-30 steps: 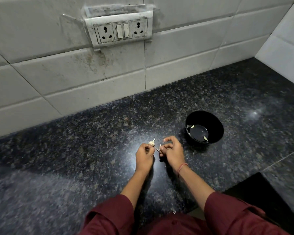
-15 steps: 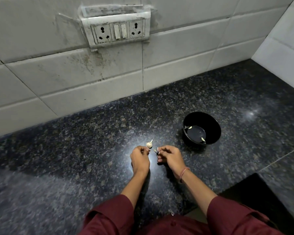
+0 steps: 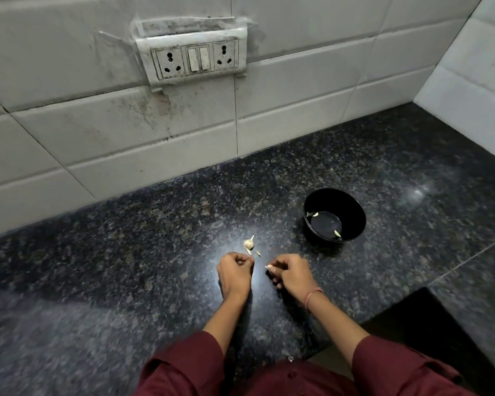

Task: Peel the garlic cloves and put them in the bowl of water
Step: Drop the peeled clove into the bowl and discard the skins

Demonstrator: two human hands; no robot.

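Fingers [image 3: 280, 263] of right hand [image 3: 290, 274] clamped on a pale garlic piece [image 3: 268, 267] just left of the bowl [image 3: 355, 207], near for a short drop; left hand [image 3: 235, 270] curled (contents: cannot tell); garlic bulb [image 3: 248, 243] parked farther left, within reach; two cloves [image 3: 315, 214] already in the bowl

Overall level: dim, flat indoor light, muted colours.
Glare: a soft white sheen on the countertop [image 3: 155, 224] just left of the bowl [image 3: 352, 208]; a smaller glint to the bowl's right.
Shadows: a dark pool hugs the bowl's near-left side; arm shadows lie nearer than the bowl.
Wall tiles [image 3: 297, 81]: evenly lit, grey, behind the bowl.
Distortion: tile joints splay far from the bowl.
Sharpness: crisp around the bowl; countertop smeared far near-left.
Fine detail: left hand [image 3: 235, 271] and right hand [image 3: 290, 274] each pinch a pale bit [image 3: 267, 267], too small to identify.
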